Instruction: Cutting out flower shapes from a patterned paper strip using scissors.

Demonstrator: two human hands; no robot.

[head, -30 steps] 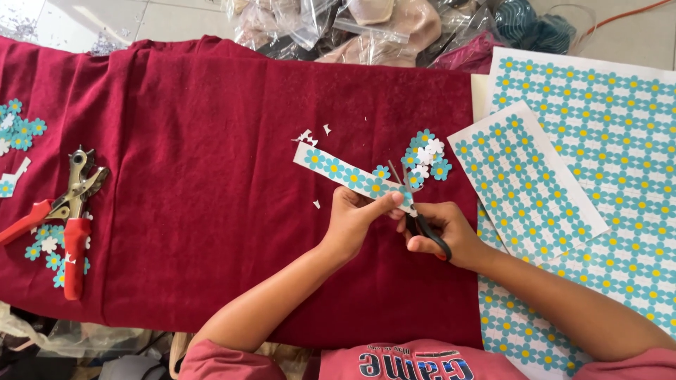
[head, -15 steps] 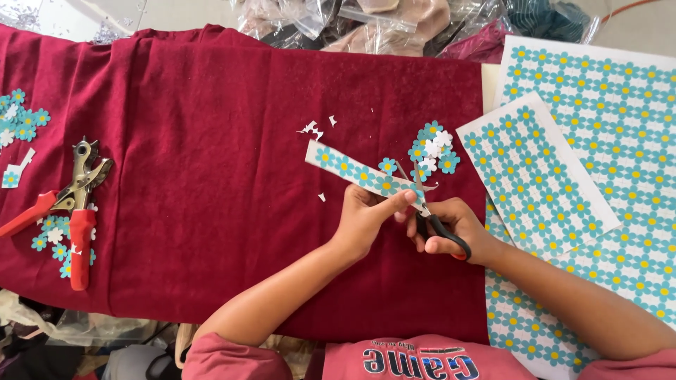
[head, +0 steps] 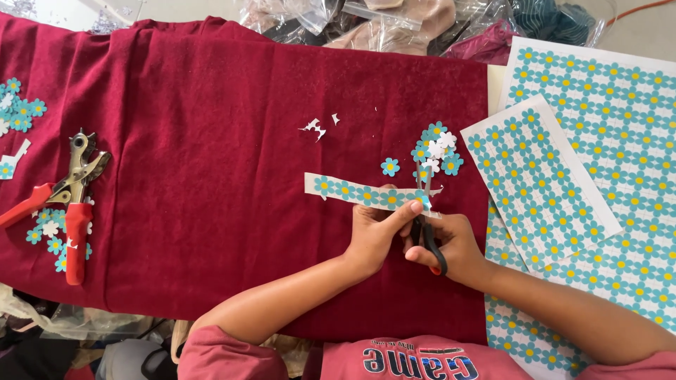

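Observation:
My left hand (head: 375, 234) pinches a narrow paper strip (head: 345, 190) printed with blue flowers, which lies across the dark red cloth (head: 211, 176). My right hand (head: 451, 246) grips small black-handled scissors (head: 424, 218), blades pointing away from me and meeting the strip's right end. Just beyond the blades lies a little pile of cut-out blue flowers (head: 436, 149), with one single flower (head: 389, 167) to its left.
Large flower-printed sheets (head: 598, 141) lie at the right. A red-handled punch plier (head: 67, 204) rests at the left among more cut flowers (head: 21, 112). White paper scraps (head: 317, 127) sit mid-cloth. Clear plastic bags (head: 394, 21) line the far edge.
A single cut flower now lies apart on the cloth left of the pile. Both hands, the strip and the scissors have stayed in much the same place on the cloth.

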